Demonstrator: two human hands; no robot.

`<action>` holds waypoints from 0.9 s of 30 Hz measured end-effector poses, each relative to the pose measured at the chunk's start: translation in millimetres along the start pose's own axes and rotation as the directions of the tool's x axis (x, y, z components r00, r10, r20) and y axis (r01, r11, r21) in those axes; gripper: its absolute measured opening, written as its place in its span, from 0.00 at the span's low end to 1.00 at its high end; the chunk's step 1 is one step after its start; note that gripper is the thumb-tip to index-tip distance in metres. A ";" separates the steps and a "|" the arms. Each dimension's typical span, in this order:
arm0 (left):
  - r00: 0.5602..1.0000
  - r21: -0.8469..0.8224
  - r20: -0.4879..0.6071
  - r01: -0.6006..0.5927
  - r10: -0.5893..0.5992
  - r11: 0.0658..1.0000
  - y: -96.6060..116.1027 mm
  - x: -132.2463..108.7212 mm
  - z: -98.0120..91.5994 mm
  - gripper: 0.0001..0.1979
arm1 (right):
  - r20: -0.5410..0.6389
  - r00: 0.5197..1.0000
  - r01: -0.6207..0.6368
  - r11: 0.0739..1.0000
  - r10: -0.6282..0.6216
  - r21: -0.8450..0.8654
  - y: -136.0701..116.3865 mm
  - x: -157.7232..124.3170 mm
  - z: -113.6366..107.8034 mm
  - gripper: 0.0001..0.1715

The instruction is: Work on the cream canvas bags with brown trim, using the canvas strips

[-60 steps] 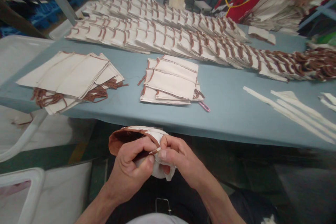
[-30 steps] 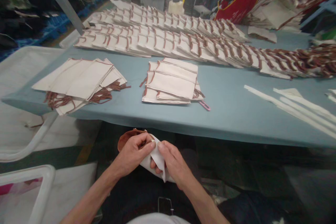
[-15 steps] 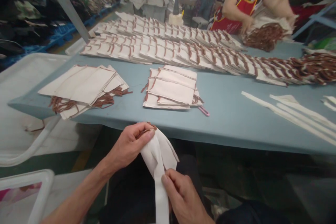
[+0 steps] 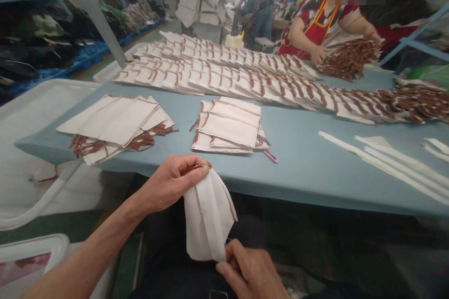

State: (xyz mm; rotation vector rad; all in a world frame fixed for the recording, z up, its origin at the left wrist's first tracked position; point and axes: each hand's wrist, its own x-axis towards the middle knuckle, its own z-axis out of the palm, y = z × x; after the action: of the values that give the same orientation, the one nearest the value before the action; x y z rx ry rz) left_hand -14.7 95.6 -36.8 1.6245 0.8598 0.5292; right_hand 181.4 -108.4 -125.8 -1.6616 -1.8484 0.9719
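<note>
My left hand (image 4: 178,180) is closed on the brown-trimmed top edge of a cream cloth pouch (image 4: 206,219), which hangs in front of the table edge above my lap. At the pouch's lower right corner, the fingers of my right hand (image 4: 250,266) are closed on the fabric. A small dark bit shows by these fingers, too small to make out. Just beyond, on the table, lies a small stack of similar pouches (image 4: 228,126) with a pink-handled tool (image 4: 271,156) beside it. Another pile of pouches (image 4: 108,119) with brown cords lies to the left.
Long overlapping rows of pouches (image 4: 217,74) cross the blue table (image 4: 294,177). White fabric strips (image 4: 386,168) lie at right. Across the table, a person in a red apron (image 4: 315,32) handles a corded bundle (image 4: 351,58). White bins (image 4: 45,103) stand at left.
My right hand has moved down along the pouch to its lower corner. The pouch now hangs flatter and wider. My left hand keeps its grip at the top.
</note>
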 end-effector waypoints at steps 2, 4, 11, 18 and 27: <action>0.998 0.016 0.044 -0.038 0.037 0.999 3.8 -3.4 -2.6 0.17 | 0.029 0.999 -0.025 0.999 0.026 -0.043 -4.8 2.2 -29.4 0.11; 0.993 0.038 0.090 -0.079 0.075 0.996 8.3 -6.1 -2.7 0.15 | -0.171 0.983 -0.072 0.997 0.067 -0.019 -15.1 6.8 -62.6 0.04; 0.935 0.221 0.217 -0.328 0.282 0.918 38.3 -15.8 14.6 0.12 | -0.419 0.829 0.428 0.902 -0.371 0.047 -66.5 74.6 -107.5 0.23; 0.953 0.249 0.143 -0.296 0.267 0.922 27.7 -23.2 22.6 0.12 | -0.106 0.912 0.399 0.797 -0.396 0.454 -63.2 128.2 -85.9 0.31; 0.932 0.185 0.356 -0.139 0.065 0.973 19.1 -14.1 14.4 0.13 | 0.119 0.944 0.290 0.946 -0.307 0.144 -50.5 123.8 -93.4 0.29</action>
State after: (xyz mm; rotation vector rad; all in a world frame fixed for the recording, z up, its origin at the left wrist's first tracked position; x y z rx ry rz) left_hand -8.2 74.3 -20.2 1.8917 0.5801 0.2145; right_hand 198.6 30.3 -41.6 -1.2209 -2.0128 1.0674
